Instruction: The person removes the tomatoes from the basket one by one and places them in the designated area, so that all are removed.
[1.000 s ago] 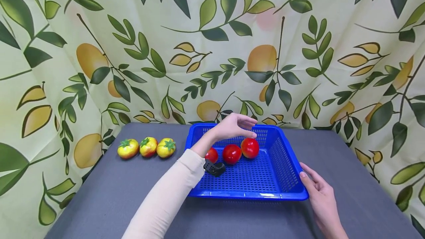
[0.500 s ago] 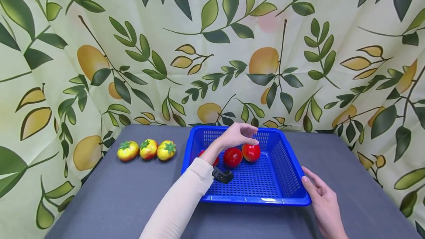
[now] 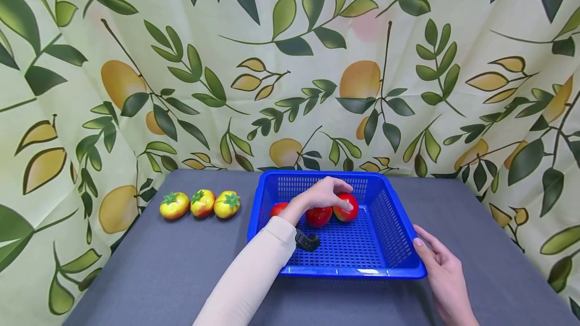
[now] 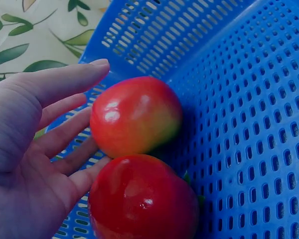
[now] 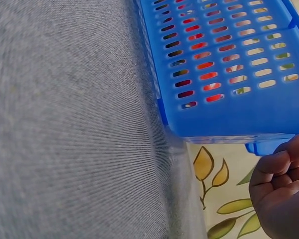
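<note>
My left hand [image 3: 322,194] reaches into the blue plastic basket [image 3: 326,271], its thumb and fingers around the rightmost red tomato [image 3: 345,216]. In the left wrist view the fingers are spread beside that tomato [image 4: 137,117], which has a yellowish patch, and the thumb stands apart from it. A darker red tomato [image 4: 144,199] lies against it, near the little finger. Partly behind my left wrist is another red tomato [image 3: 278,209]. My right hand [image 3: 445,273] holds the basket's right rim, thumb on top; the right wrist view shows its fingers [image 5: 274,167] curled at the edge.
Left of the basket, three yellow-red tomatoes [image 3: 202,204] with green leafy tops sit in a row on the grey table [image 3: 149,260]. A leaf-patterned cloth [image 3: 290,74] hangs behind the table and along both sides. A black strap [image 3: 308,242] is on my left wrist.
My left hand has come down and slightly right, from above the rightmost red tomato to around it. My right hand stays at the basket's rim.
</note>
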A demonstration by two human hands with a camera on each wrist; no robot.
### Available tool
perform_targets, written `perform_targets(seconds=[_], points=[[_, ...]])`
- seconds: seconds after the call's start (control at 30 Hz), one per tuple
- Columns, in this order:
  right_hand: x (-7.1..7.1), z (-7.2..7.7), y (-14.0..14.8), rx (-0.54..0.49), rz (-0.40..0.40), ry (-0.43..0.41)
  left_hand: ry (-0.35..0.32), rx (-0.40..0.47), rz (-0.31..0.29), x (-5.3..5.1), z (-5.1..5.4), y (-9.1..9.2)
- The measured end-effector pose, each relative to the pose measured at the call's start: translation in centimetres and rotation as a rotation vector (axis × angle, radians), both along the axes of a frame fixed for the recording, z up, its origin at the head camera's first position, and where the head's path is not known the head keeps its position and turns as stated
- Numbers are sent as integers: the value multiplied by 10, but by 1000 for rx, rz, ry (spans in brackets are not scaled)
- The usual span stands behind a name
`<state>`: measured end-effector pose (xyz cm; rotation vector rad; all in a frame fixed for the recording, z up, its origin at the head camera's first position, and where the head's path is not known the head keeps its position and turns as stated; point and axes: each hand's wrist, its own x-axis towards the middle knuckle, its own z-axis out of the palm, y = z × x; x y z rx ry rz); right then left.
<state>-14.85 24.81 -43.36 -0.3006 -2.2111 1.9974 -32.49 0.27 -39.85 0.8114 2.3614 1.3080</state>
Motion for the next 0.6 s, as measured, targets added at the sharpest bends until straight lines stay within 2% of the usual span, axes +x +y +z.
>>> perform_targets(seconds=[0.4, 0.6], points=[[0, 0, 0, -13, -9, 2, -23, 2, 9, 2, -2, 4], [0, 1, -1, -7, -8, 1, -64, 47, 10, 2, -6, 5]])
